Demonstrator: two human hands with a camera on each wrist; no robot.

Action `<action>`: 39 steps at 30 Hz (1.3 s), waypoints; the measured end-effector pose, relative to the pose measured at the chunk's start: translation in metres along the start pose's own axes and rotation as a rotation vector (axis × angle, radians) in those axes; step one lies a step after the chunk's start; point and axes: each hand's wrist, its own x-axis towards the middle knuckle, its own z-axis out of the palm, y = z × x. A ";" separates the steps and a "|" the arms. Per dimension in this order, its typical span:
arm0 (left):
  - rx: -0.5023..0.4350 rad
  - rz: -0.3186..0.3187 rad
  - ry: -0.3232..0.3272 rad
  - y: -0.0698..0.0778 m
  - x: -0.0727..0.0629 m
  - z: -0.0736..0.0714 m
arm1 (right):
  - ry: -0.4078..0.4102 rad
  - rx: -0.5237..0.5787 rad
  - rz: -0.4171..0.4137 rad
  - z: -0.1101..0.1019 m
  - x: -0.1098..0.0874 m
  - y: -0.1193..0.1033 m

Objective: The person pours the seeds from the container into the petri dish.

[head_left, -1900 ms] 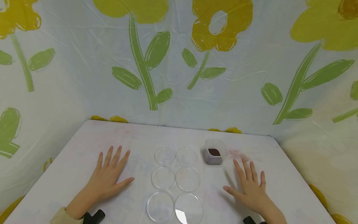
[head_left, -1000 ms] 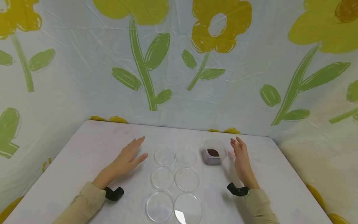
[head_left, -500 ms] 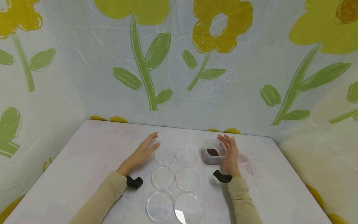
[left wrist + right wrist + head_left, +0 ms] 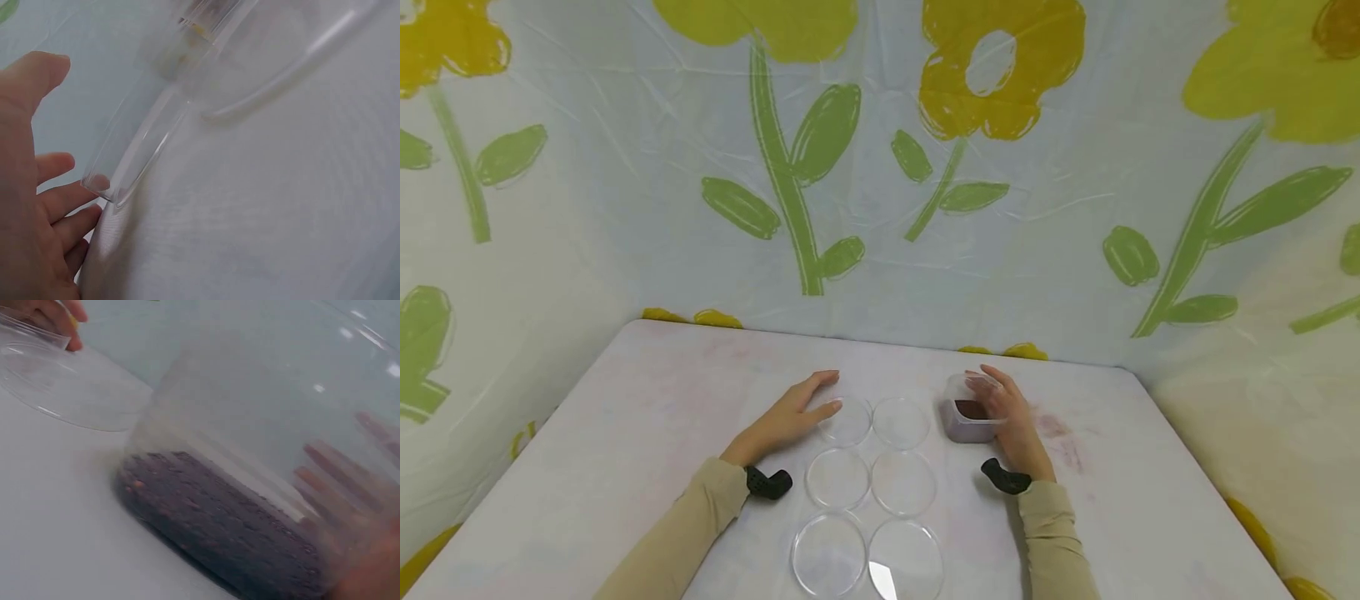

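Clear round shallow dishes stand in three rows of two on the white table [image 4: 685,533]. My left hand [image 4: 786,421] lies at the far-left dish [image 4: 850,423], thumb near its rim. In the left wrist view, the left fingers [image 4: 72,203] are at that dish's edge [image 4: 140,147], one seen through the plastic, and the thumb stands apart. A clear square tub [image 4: 970,432] holds dark purple grains [image 4: 206,515]. Beside it is my right hand [image 4: 1015,421], loosely bent fingers along its right and back sides, seen through the wall. Firm contact cannot be made out.
Nearer dishes fill the middle: the middle-left dish [image 4: 837,479], middle-right dish [image 4: 904,483], near-left dish [image 4: 829,554] and near-right dish [image 4: 906,560]. The far-right dish [image 4: 901,422] lies between the hands. A flower-print curtain [image 4: 880,192] surrounds the table; pinkish stains [image 4: 1060,433] mark its right side.
Both hands, earlier flat and spread on the table, have lifted and moved inward. The left has reached the far-left dish, the right the tub. Dishes and tub have stayed in place.
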 end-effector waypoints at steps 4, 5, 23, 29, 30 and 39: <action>0.066 0.013 -0.006 -0.001 -0.002 0.002 | -0.093 0.071 0.080 -0.008 -0.007 -0.005; 0.076 0.010 -0.006 -0.002 -0.003 0.002 | -0.101 0.057 0.099 -0.009 -0.008 -0.006; 0.058 -0.068 -0.141 0.001 -0.007 -0.014 | 0.114 -0.148 0.189 0.001 -0.007 -0.006; 0.033 -0.053 -0.098 -0.002 -0.006 -0.015 | 0.152 -0.117 0.134 0.003 -0.005 -0.006; 0.027 -0.053 -0.089 -0.002 -0.006 -0.015 | 0.164 -0.115 0.129 0.004 -0.004 -0.006; -0.013 -0.066 -0.083 -0.006 -0.008 -0.014 | 0.250 -0.241 0.160 0.019 0.017 -0.016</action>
